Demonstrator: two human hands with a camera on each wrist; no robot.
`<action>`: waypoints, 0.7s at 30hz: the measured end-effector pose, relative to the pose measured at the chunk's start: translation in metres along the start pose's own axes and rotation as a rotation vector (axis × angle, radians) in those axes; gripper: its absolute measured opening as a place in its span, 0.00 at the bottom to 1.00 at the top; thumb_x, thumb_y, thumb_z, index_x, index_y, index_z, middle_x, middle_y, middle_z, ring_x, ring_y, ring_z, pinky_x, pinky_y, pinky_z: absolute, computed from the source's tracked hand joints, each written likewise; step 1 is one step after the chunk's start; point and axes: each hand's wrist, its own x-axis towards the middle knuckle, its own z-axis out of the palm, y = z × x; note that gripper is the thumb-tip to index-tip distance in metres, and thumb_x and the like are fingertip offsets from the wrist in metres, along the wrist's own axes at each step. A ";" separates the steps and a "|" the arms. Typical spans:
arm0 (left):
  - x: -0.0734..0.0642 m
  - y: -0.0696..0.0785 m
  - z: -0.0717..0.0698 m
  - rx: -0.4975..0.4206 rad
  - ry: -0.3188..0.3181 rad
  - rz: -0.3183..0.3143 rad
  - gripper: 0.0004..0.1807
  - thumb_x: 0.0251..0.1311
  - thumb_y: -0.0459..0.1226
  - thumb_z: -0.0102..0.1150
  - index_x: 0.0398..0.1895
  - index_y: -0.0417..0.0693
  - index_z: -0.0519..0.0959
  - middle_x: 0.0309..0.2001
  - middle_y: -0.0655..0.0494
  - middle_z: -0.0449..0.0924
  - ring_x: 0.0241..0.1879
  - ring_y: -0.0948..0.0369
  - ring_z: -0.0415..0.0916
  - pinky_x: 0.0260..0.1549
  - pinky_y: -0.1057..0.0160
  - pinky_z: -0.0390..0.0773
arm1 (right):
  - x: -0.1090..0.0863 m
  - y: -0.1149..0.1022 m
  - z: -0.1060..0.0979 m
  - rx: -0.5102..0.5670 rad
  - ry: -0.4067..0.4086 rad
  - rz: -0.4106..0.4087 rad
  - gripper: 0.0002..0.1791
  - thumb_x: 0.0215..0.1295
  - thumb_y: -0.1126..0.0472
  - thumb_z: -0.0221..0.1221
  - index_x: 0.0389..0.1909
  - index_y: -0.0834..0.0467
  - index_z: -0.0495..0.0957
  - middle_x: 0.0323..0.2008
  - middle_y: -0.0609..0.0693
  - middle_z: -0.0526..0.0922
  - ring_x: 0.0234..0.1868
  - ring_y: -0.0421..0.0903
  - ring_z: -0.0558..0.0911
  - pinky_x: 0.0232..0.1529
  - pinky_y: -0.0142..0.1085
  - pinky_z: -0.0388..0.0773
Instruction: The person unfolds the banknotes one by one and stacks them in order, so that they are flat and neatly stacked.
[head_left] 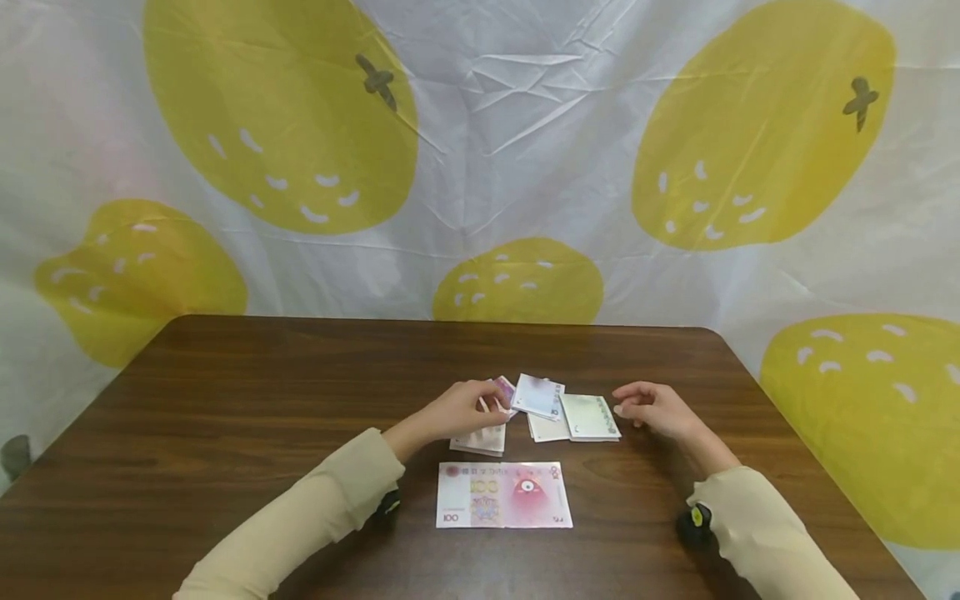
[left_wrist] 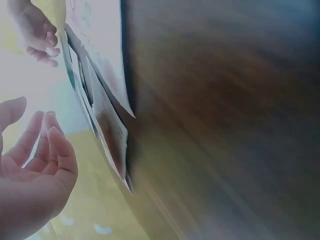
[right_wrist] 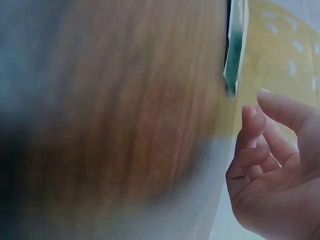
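Several folded play banknotes lie in a loose cluster on the table. My left hand (head_left: 465, 408) hovers over a pale brownish folded note (head_left: 480, 440) at the cluster's left, and its loosely bent fingers hold nothing. A purple note (head_left: 504, 387) peeks out behind those fingertips. Beside it, a bluish-white folded note (head_left: 538, 395) overlaps a cream one (head_left: 549, 428). Just left of my right hand (head_left: 656, 408) is a greenish folded note (head_left: 590, 417). The right fingers are relaxed and apart from the note. Nearest me, a pink 100 banknote (head_left: 504, 495) lies flat and unfolded.
The brown wooden table (head_left: 300, 392) has rounded far corners. Behind it hangs a white cloth (head_left: 517, 167) printed with large yellow fruit. A dark wrist device (head_left: 696, 521) sits at the right sleeve.
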 end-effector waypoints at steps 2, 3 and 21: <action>0.005 0.001 0.003 0.013 -0.009 0.009 0.06 0.51 0.34 0.59 0.33 0.42 0.76 0.25 0.57 0.73 0.26 0.60 0.71 0.25 0.69 0.70 | 0.003 0.001 0.000 -0.019 -0.008 0.009 0.19 0.54 0.64 0.58 0.45 0.70 0.71 0.27 0.51 0.76 0.23 0.45 0.72 0.16 0.32 0.64; 0.008 0.002 0.004 0.019 -0.016 0.012 0.07 0.51 0.34 0.59 0.33 0.42 0.76 0.25 0.57 0.74 0.27 0.61 0.72 0.26 0.69 0.70 | 0.004 0.002 -0.001 -0.025 -0.011 0.013 0.19 0.54 0.63 0.58 0.45 0.70 0.71 0.27 0.51 0.76 0.24 0.45 0.72 0.17 0.33 0.64; 0.046 0.020 0.029 0.133 -0.052 -0.004 0.11 0.51 0.37 0.58 0.37 0.41 0.75 0.29 0.53 0.77 0.28 0.62 0.72 0.30 0.69 0.68 | 0.017 0.003 -0.001 -0.062 -0.128 -0.018 0.23 0.50 0.65 0.61 0.48 0.69 0.69 0.30 0.51 0.72 0.20 0.42 0.68 0.15 0.30 0.62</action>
